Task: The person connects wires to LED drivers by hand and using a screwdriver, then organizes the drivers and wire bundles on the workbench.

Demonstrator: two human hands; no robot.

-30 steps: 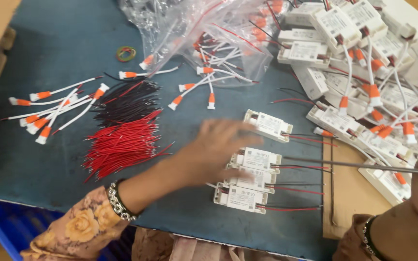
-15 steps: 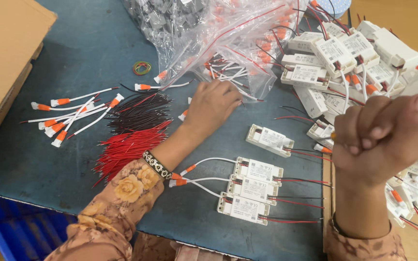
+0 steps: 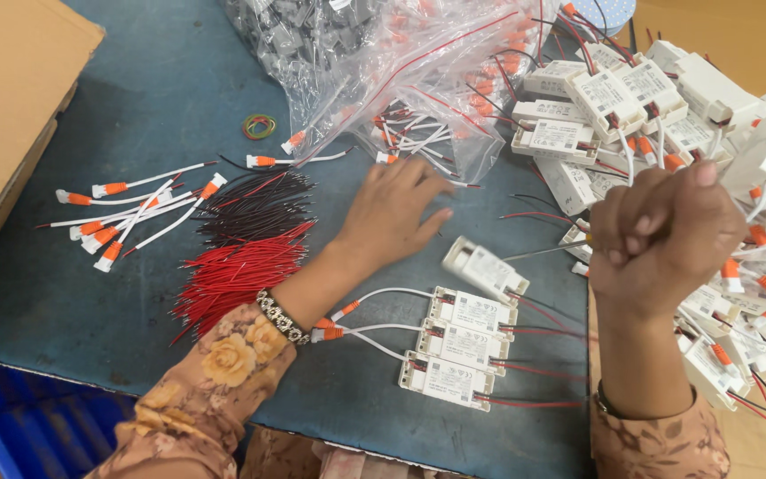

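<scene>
Three white driver modules lie wired in a row near the table's front edge; a fourth sits loose; the left hand rests flat, fingers released, by the bagged white leads; the right hand is clenched on a thin screwdriver; many modules wait piled.

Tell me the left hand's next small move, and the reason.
Probably pinch one white lead from the torn clear bag: the left hand lies flat, empty, right at those leads, while the right hand is fisted around a thin tool.
</scene>
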